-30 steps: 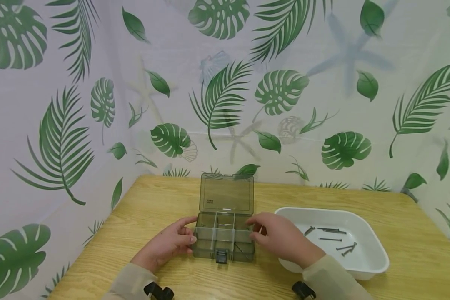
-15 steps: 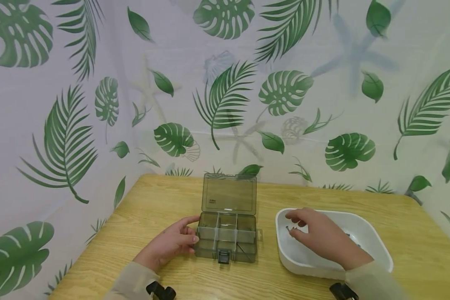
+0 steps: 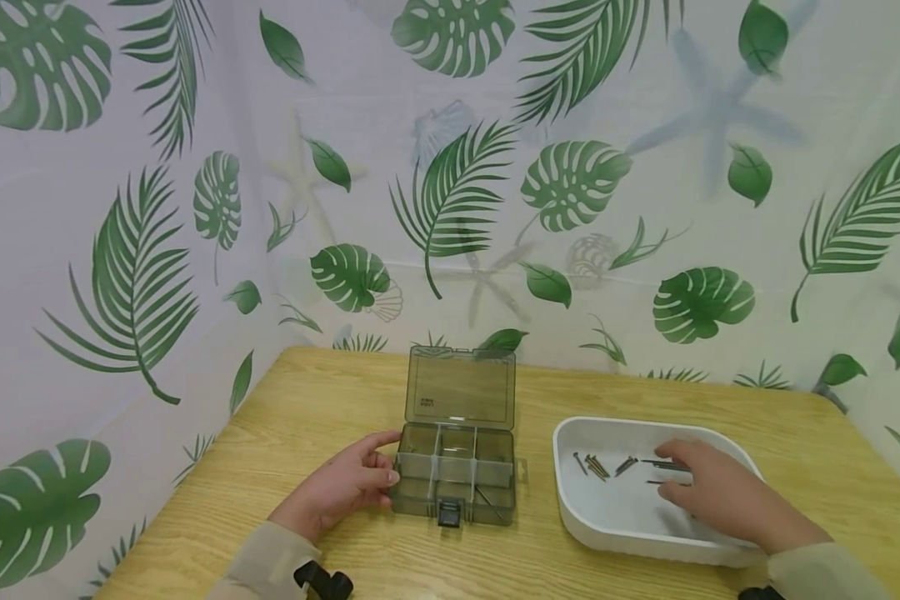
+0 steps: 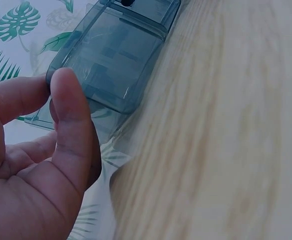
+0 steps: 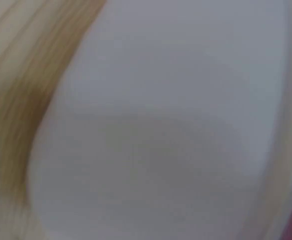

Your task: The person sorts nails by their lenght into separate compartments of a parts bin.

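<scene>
A smoky clear compartment box (image 3: 450, 510) stands on the wooden table, its lid (image 3: 461, 387) raised at the back. My left hand (image 3: 337, 487) holds its left side, thumb near the front and index finger at the rear corner; the left wrist view shows thumb and index finger against the box edge (image 4: 113, 75). One thin dark fastener (image 3: 487, 498) lies in the front right compartment. My right hand (image 3: 727, 492) reaches into a white tray (image 3: 607, 529), thumb and fingers parted around long thin metal fasteners (image 3: 667, 465), screws or nails. Whether the fingertips touch them, I cannot tell.
More headed metal fasteners (image 3: 596, 467) lie in the tray's left half, some brownish. A leaf-patterned cloth (image 3: 450, 208) hangs behind and left of the table (image 3: 330, 392). The tray wall (image 5: 150, 150) fills the blurred right wrist view.
My right hand has left the box's right side and moved right, passing over the tray's left end to its middle right. The left hand stays at the box.
</scene>
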{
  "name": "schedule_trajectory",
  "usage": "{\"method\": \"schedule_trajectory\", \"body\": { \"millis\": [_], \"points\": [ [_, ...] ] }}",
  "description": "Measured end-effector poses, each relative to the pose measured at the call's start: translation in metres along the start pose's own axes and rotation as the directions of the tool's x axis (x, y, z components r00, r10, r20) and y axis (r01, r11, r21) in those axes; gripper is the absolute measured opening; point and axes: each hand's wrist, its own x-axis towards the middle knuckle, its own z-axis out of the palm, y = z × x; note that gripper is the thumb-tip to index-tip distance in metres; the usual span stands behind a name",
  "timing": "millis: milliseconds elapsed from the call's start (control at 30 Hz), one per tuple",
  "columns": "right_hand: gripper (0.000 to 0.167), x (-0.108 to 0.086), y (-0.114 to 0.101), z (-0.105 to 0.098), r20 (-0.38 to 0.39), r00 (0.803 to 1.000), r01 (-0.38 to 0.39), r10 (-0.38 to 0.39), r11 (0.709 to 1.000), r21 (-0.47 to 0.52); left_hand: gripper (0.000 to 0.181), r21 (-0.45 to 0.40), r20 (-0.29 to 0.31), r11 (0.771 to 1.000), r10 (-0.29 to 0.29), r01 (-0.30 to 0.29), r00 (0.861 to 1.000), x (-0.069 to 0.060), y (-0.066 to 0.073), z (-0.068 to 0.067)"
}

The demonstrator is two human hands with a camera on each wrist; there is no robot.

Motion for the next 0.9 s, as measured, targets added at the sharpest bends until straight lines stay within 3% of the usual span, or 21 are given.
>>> {"method": "schedule_trajectory", "body": {
  "millis": [300,500,900],
  "points": [
    [0.055,0.001,0.018,0.008,0.056,0.998,-0.024,0.022,0.999,0.027,0.072,0.003,-0.001,1.0,0.001,-0.001,1.0,0.0,0.0,0.0],
    [0.054,-0.001,0.01,0.011,0.039,0.999,-0.003,0.001,0.999,0.05,0.073,0.009,0.006,1.0,0.007,-0.007,1.0,-0.001,0.001,0.0],
    [0.05,0.011,-0.003,0.02,0.062,0.998,0.011,-0.02,0.99,0.139,0.074,-0.005,0.022,1.0,0.007,-0.006,1.0,-0.001,0.002,0.0]
  ]
}}
